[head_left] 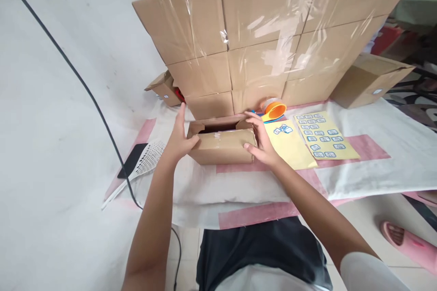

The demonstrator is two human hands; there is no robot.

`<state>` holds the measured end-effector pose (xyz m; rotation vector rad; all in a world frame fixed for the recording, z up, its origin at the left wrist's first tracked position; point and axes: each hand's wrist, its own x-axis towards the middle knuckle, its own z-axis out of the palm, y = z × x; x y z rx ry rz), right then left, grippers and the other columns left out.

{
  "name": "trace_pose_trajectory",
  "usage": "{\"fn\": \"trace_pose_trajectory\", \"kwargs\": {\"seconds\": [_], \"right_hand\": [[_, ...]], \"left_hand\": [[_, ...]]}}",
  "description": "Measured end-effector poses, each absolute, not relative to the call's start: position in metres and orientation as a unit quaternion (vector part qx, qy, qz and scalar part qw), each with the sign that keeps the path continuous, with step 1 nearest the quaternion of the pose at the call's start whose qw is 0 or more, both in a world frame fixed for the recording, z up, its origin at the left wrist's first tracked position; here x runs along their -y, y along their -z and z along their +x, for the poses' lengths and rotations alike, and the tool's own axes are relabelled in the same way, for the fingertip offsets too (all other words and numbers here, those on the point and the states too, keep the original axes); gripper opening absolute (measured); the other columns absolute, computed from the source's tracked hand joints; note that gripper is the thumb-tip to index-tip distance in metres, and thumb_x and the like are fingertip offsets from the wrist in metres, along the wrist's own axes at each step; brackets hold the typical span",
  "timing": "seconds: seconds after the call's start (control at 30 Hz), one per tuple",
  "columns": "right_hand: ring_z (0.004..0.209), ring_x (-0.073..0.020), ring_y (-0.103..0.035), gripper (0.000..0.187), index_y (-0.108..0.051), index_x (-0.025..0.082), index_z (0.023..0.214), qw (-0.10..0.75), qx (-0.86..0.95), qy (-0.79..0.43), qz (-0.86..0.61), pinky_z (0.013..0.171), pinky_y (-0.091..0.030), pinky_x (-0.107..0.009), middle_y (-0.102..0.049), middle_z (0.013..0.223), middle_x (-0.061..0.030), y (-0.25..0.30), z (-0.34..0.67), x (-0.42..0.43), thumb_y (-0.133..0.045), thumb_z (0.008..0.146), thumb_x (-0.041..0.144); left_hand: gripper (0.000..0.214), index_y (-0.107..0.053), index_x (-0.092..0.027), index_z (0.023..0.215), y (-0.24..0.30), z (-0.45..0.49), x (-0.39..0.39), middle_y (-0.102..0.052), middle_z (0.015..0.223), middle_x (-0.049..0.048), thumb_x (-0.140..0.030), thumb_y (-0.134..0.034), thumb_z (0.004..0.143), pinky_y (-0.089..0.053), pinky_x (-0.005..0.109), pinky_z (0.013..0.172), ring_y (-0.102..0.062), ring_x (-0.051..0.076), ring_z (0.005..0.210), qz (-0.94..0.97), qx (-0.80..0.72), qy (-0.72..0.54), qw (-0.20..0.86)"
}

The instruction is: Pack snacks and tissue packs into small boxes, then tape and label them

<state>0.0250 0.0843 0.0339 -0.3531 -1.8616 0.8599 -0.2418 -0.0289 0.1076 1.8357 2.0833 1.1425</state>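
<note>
A small brown cardboard box point(221, 144) lies on a white and pink cloth point(239, 191), its top partly open with flaps up. My left hand point(180, 136) presses against the box's left end, thumb on the front face and fingers stretched up along the side. At the right end, my right hand point(260, 138) grips the box with its fingers over the right flap and thumb on the front. Clear tape glints along the box's top front edge.
A wall of taped cardboard boxes point(266, 32) stands right behind. An orange tape dispenser point(274, 109) and two yellow sticker sheets point(322, 136) lie to the right. An open box point(370, 79) sits far right, a white swatter point(146, 159) and black cable point(85, 86) on the left.
</note>
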Motion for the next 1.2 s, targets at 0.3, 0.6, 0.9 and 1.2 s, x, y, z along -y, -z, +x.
{"fn": "trace_pose_trajectory", "kwargs": {"seconds": [0.3, 0.6, 0.9, 1.2], "right_hand": [[0.131, -0.0332, -0.058, 0.056, -0.052, 0.027, 0.118, 0.557, 0.725, -0.355, -0.196, 0.109, -0.047, -0.054, -0.064, 0.136, -0.0142, -0.032, 0.053, -0.105, -0.050, 0.092, 0.077], [0.069, -0.0226, -0.059, 0.022, -0.061, 0.021, 0.070, 0.441, 0.587, -0.343, -0.586, 0.071, -0.048, -0.036, -0.063, 0.070, -0.0041, -0.022, 0.055, -0.198, -0.073, 0.080, 0.037], [0.064, -0.0170, -0.050, 0.029, -0.045, 0.023, 0.065, 0.522, 0.602, -0.281, -0.535, 0.065, -0.037, -0.030, -0.050, 0.063, 0.0015, -0.047, 0.053, -0.159, -0.052, 0.092, 0.030], [0.072, -0.0176, -0.052, 0.025, -0.052, 0.024, 0.082, 0.642, 0.709, -0.081, -0.280, 0.066, -0.040, -0.033, -0.054, 0.079, -0.0011, -0.100, 0.098, -0.059, -0.050, 0.105, 0.031]], "left_hand": [[0.049, -0.063, -0.034, 0.143, -0.104, -0.189, 0.054, -0.066, 0.143, 0.0090, -0.052, -0.052, 0.098, -0.031, 0.064, 0.116, -0.059, 0.037, 0.125, 0.683, -0.699, -0.200, -0.071], [0.080, -0.049, -0.028, 0.156, -0.084, -0.175, 0.061, -0.055, 0.156, 0.0149, -0.065, -0.067, 0.087, -0.033, 0.063, 0.120, -0.052, 0.044, 0.139, 0.680, -0.692, -0.218, -0.110], [0.058, -0.066, -0.028, 0.137, -0.097, -0.170, 0.060, -0.067, 0.125, 0.0127, -0.061, -0.065, 0.089, -0.047, 0.052, 0.100, -0.058, 0.037, 0.117, 0.678, -0.705, -0.171, -0.116], [0.035, -0.076, -0.030, 0.119, -0.140, -0.105, 0.020, -0.063, 0.115, 0.0076, -0.052, -0.066, 0.093, -0.043, 0.050, 0.107, -0.059, 0.030, 0.115, 0.726, -0.587, -0.358, 0.030]]}}
